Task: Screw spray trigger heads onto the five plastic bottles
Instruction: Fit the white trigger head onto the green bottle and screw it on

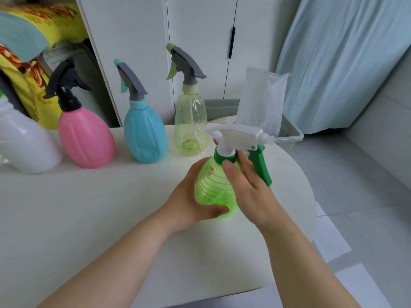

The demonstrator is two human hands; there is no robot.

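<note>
Holding the green bottle (pixel 212 190) over the tabletop (pixel 100 207), the left hand (pixel 191 196) wraps its fingers (pixel 216 211) around the belly. The right hand (pixel 251 187) pinches the green collar (pixel 221 157) under the white trigger head (pixel 238 133). I think the collar between these fingers must sit straight on the neck and turn without force.

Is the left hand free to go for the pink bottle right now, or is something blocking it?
Probably not yet: the left hand grips the green bottle while the right hand holds its trigger head. The way across the table to the pink bottle looks open once it lets go.
</note>
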